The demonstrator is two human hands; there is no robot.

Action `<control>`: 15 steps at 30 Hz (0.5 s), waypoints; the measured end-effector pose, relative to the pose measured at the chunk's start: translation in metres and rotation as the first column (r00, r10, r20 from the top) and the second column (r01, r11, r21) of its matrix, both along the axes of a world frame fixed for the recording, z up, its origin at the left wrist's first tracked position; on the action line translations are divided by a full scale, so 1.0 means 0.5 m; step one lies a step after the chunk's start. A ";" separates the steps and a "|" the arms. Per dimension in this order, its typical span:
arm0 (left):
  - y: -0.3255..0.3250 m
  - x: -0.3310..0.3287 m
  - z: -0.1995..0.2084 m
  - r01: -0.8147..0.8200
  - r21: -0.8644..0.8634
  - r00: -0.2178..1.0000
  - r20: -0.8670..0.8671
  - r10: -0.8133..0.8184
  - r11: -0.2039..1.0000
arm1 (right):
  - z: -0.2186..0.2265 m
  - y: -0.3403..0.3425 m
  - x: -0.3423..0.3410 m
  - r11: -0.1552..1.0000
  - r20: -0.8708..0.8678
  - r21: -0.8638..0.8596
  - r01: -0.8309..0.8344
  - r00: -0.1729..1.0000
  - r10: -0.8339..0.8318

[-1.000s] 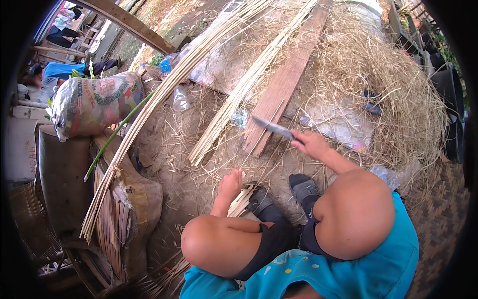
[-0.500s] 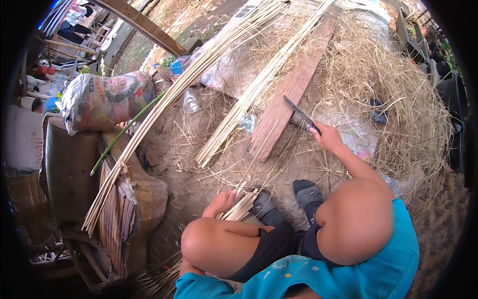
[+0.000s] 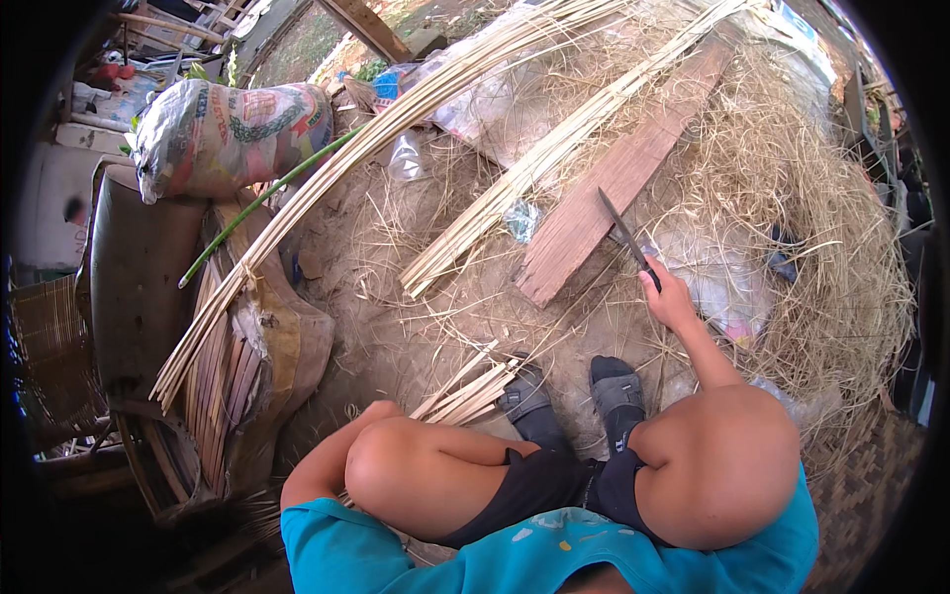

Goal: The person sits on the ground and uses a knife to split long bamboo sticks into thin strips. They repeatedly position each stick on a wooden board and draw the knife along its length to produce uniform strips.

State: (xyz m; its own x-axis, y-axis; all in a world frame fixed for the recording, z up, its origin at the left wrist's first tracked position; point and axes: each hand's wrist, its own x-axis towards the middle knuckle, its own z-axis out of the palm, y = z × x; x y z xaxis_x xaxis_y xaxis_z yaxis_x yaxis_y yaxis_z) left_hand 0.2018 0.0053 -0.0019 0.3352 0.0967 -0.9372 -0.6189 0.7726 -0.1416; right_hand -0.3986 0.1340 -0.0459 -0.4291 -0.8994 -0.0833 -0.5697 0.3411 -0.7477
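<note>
My right hand [image 3: 669, 295] is closed round the dark handle of a long knife [image 3: 625, 230]. Its blade points up and left, with the tip over a reddish-brown wooden plank [image 3: 623, 178]. My left hand [image 3: 384, 409] is drawn in beside my left knee, which hides its fingers; whether it holds anything does not show. Closest to it is a small bunch of pale split bamboo strips [image 3: 473, 394], lying by my left foot. A bundle of long pale strips [image 3: 524, 183] runs alongside the plank on its left.
Another long bundle of strips [image 3: 322, 193] leans across an old torn seat [image 3: 287, 346] with a green stalk [image 3: 262, 203]. A stuffed sack [image 3: 242, 139] rests behind. Curly shavings [image 3: 831, 228] heap at the right. A plastic cup [image 3: 406, 158] lies on the ground.
My left hand has pulled back from the short strips toward my left knee, and the thin strip it held over the ground is out of sight. My right hand still grips the knife.
</note>
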 end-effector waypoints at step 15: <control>-0.522 -0.418 -0.162 -0.605 -0.611 0.561 -0.782 -0.271 0.511 | 0.051 -0.016 0.014 0.989 0.091 0.127 0.070 0.992 -0.082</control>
